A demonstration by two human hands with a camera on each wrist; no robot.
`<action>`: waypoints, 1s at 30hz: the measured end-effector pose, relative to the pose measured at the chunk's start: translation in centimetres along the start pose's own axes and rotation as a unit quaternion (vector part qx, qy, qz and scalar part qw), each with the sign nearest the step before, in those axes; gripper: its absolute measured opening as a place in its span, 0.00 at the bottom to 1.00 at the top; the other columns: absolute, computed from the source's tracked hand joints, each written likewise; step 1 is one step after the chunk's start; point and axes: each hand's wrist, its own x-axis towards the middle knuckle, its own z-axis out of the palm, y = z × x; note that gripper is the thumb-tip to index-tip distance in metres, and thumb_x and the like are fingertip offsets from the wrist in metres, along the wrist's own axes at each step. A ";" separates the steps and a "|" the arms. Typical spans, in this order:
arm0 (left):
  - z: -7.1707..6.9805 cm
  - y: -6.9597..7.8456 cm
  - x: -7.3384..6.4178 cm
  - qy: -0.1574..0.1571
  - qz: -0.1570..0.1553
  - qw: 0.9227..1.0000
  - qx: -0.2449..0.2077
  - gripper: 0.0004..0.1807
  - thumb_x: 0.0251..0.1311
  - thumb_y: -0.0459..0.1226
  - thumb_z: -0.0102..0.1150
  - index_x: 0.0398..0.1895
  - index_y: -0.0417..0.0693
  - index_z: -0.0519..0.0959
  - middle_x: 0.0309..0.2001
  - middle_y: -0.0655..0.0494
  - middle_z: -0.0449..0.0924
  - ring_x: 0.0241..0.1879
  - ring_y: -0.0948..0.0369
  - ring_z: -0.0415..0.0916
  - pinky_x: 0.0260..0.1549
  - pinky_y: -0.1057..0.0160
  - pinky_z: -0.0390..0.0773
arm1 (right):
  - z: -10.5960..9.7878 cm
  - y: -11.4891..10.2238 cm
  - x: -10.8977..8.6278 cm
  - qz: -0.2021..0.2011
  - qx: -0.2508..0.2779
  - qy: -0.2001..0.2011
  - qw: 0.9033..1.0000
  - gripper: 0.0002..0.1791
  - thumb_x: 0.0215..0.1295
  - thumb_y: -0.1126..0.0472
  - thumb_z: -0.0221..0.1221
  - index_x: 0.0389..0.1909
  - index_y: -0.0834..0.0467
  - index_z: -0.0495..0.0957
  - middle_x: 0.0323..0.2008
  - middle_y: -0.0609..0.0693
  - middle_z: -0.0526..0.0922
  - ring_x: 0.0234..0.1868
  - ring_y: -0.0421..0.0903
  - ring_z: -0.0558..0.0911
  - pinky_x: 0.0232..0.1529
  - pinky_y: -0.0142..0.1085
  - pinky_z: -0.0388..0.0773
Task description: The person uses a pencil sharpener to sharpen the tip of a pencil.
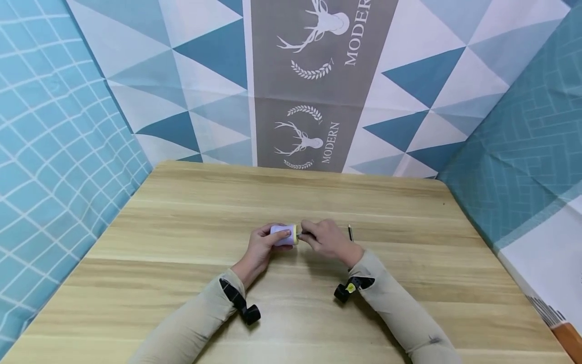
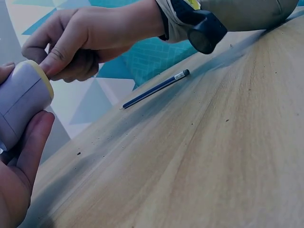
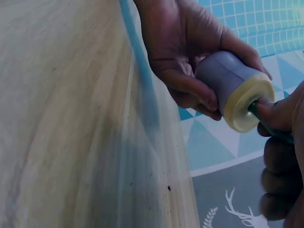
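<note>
A lavender, barrel-shaped pencil sharpener (image 1: pixel 283 236) with a pale yellow end is held sideways above the table. My left hand (image 1: pixel 259 248) grips its body, thumb along one side and fingers around the other. In the right wrist view, the sharpener's yellow end (image 3: pixel 240 110) has a round hole in its middle. My right hand (image 1: pixel 328 239) pinches a thin green pencil (image 3: pixel 281 135) between thumb and curled fingers, close to that hole. The pencil's front end goes into the opening, so its tip is hidden. Much of its shaft is covered by the right hand.
A second, dark pencil (image 1: pixel 350 233) lies on the wooden table (image 1: pixel 291 194) just beyond the right wrist. Small dark specks dot the tabletop. Patterned cloth (image 1: pixel 309 86) hangs behind the far edge, with blue and teal cloth at the sides.
</note>
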 end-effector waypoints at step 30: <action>0.2 0.0 -0.1 -0.005 0.022 1.000 0.016 0.09 0.50 0.22 0.64 0.34 0.40 0.84 0.37 0.49 0.81 0.33 0.56 0.81 0.31 0.55 0.90 | -3.4 1.4 3.3 0.480 0.536 -0.310 0.621 0.14 0.78 0.58 0.41 0.30 0.58 0.63 0.12 0.41 0.51 0.10 0.33 0.55 0.12 0.26 0.43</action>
